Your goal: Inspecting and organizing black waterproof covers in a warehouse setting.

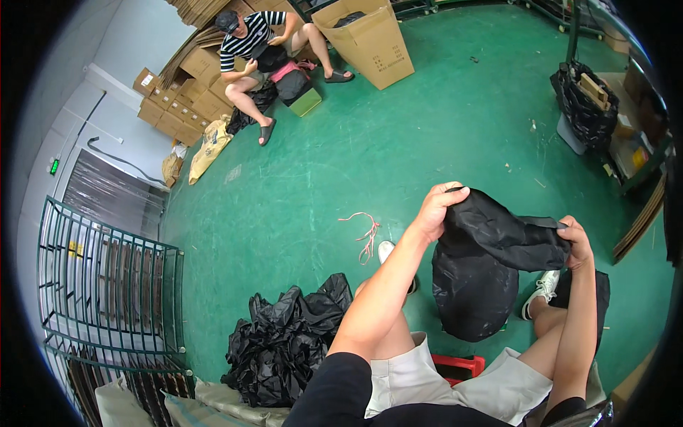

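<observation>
Head view, going left to right: a pile of black bags (288,341) lies on the green floor (441,135), low and left of the fingers. The left hand (435,208) has its fingers pinched tight on the top edge of a black bag (484,270). The right hand (578,238) has fingers clamped on the other edge. The bag hangs between them, above the knees. If one pinch slips, the smooth bag could drop.

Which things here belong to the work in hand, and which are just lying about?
In hand: black fabric piece, gripped by left hand and right hand; heap of black fabric.

Lying about: pink strings, green wire rack, open carton.
</observation>
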Demonstrator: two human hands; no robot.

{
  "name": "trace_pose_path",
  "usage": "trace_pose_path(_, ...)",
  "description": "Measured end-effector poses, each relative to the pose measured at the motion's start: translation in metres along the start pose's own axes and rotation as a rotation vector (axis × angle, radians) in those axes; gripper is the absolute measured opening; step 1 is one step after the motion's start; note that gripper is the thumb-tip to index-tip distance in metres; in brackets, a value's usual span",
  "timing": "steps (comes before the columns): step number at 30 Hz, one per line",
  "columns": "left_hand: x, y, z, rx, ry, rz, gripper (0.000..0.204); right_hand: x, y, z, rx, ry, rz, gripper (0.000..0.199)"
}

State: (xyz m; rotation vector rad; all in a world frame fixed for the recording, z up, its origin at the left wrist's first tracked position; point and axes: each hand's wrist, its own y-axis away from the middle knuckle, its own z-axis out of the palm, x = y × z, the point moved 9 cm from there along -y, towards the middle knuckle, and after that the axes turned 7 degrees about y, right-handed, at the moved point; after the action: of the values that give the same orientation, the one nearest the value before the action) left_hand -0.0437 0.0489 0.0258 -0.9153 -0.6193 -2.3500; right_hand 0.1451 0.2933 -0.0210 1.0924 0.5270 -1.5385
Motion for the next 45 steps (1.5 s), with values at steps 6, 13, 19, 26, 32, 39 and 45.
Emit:
trace_pose_path(6, -0.001, 0.005, 0.001, -0.083, 0.028, -0.043, 0.021, -0.024, 0.014, 0.049, -0.211, -0.351, -0.125, 0.015)
trace_pose_path(13, -0.003, 0.008, 0.019, -0.161, 0.235, -0.042, 0.017, -0.026, 0.02, 0.054, -0.503, -0.343, -0.122, 0.04)
trace_pose_path(19, -0.008, -0.003, 0.013, -0.066, 0.227, 0.007, 0.028, -0.023, 0.034, 0.052, -0.592, -0.173, -0.182, 0.087)
trace_pose_path(26, -0.024, -0.014, 0.006, 0.013, 0.28, -0.035, 0.03, -0.023, 0.041, 0.043, -0.522, -0.208, -0.371, 0.094)
trace_pose_path(32, -0.025, -0.014, -0.013, 0.245, 0.413, -0.032, 0.017, -0.034, 0.033, 0.097, -0.5, -0.549, -0.176, 0.087)
trace_pose_path(39, -0.051, -0.03, -0.026, 0.254, 0.494, -0.046, 0.012, -0.034, 0.026, 0.089, -0.427, -0.695, -0.088, 0.098)
trace_pose_path(45, -0.074, -0.045, -0.044, 0.24, 0.531, -0.012, 0.027, -0.039, 0.021, 0.107, -0.409, -0.553, -0.113, 0.084)
